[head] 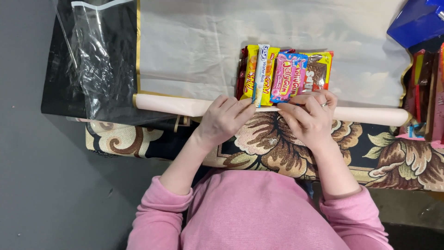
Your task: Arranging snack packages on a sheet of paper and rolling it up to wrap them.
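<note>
A row of snack packets (284,74), yellow, white, pink and red, lies side by side on a pale pink sheet of wrapping paper (194,46). The sheet's near edge is rolled into a long tube (175,104) running left to right. My left hand (226,118) rests on the roll just below the yellow packets, fingers curled over it. My right hand (310,115), with a ring on one finger, presses on the roll below the pink and red packets. Both hands grip the rolled edge against the packets' lower ends.
A clear plastic bag (99,51) lies on a black sheet with a gold border at the left. A floral patterned cloth (397,157) covers the table's near edge. More packets (428,92) and a blue bag (414,21) sit at the right. Grey floor lies to the left.
</note>
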